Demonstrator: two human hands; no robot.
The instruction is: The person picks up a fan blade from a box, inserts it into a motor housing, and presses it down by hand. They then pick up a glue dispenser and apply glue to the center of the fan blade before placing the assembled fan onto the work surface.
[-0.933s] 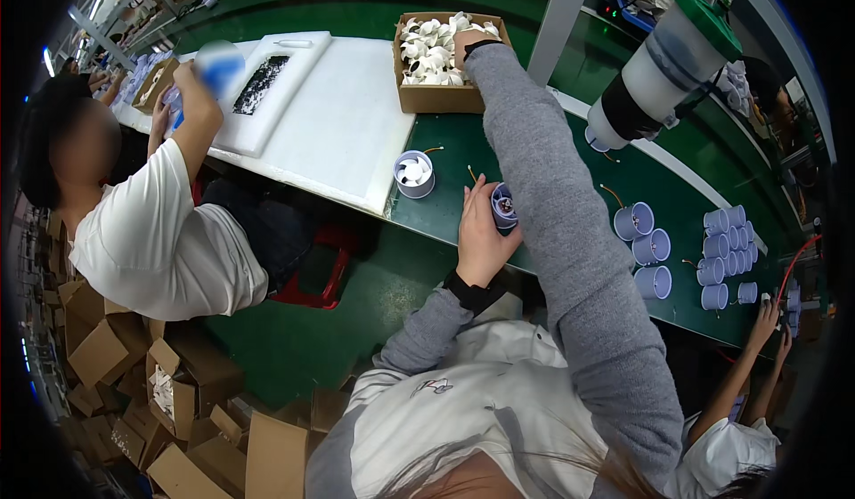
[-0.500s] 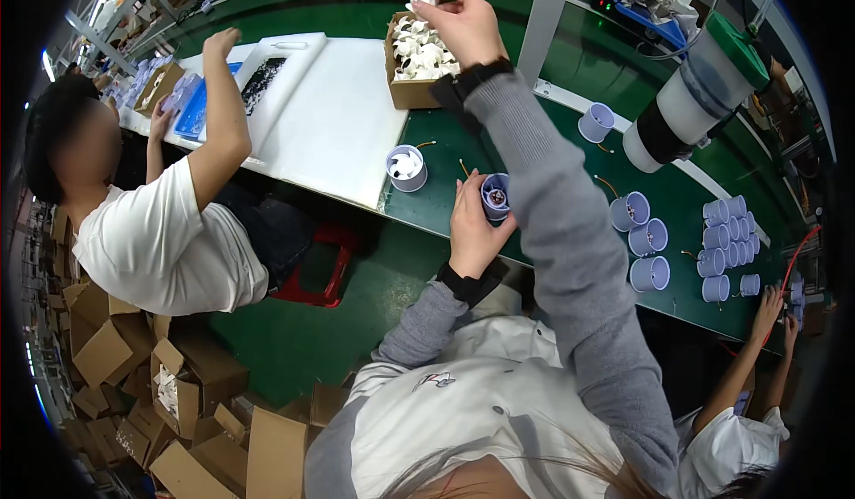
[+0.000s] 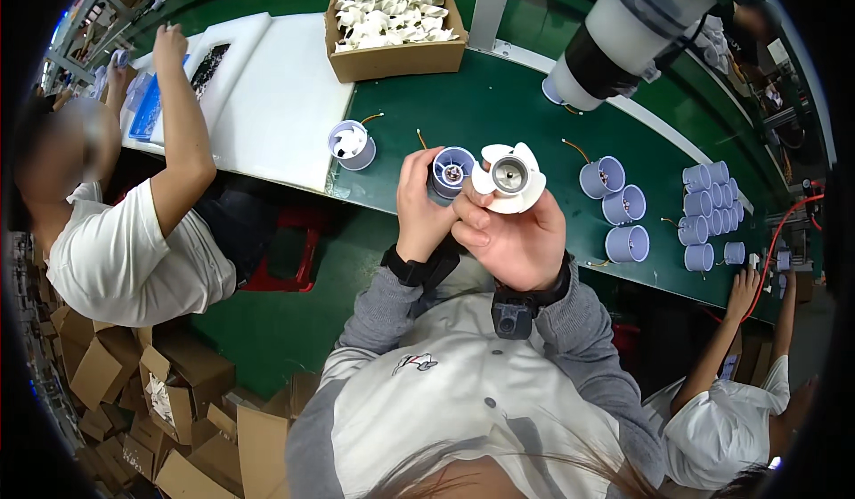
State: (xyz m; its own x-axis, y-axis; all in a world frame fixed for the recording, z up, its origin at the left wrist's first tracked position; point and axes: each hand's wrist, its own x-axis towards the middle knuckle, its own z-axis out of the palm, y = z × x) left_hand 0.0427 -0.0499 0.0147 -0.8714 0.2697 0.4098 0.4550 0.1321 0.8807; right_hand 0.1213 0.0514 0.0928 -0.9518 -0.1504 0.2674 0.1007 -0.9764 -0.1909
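White fan impeller [image 3: 510, 175], pinched by the right hand [image 3: 524, 248], partly hides it; the left hand [image 3: 422, 216] clasps a lavender fan housing [image 3: 453, 169] just left, its base covered.

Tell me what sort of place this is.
Likely a factory assembly line: rows of matching lilac cups stand on a green bench, a box holds a heap of white fans, and another person works alongside.
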